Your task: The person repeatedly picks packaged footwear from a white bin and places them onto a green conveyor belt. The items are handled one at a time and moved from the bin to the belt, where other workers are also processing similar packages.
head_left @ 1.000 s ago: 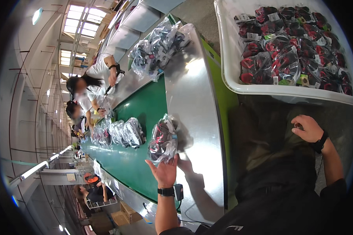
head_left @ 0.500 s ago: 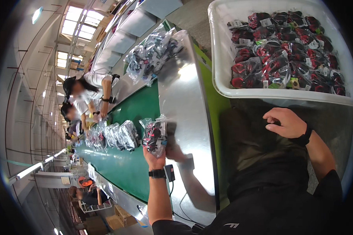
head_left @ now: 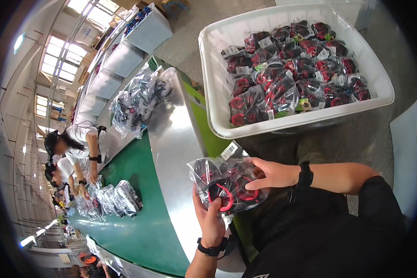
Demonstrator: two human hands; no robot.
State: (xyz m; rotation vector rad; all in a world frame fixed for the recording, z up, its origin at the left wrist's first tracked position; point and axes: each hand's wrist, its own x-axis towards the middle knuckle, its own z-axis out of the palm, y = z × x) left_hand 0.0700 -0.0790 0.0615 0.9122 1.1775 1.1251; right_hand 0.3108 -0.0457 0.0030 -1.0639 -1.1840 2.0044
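Note:
In front of me is a clear plastic bag (head_left: 229, 185) of black goods with red edging and loops; their exact kind is hard to tell. A tag with a barcode (head_left: 229, 150) sticks out at its top edge. My left hand (head_left: 209, 222) grips the bag's lower left, with the thumb over its front. From the right, my right hand (head_left: 275, 173) holds the bag's other side, its fingers lying on the plastic. Beyond the bag stands a white tub (head_left: 306, 113) with several similar black-and-red bags (head_left: 282, 69) in rows.
On the left runs a green conveyor belt (head_left: 125, 241) with a metal edge (head_left: 171, 153). Several clear bags (head_left: 118, 199) lie on the belt, and more bagged goods (head_left: 136, 99) are heaped at its end. Co-workers (head_left: 76, 148) stand along the far side. White bins (head_left: 120, 62) line the back.
My left hand has brought the bag from over the belt's edge toward my body. My right hand has come from beside the tub onto the bag. The view has shifted right.

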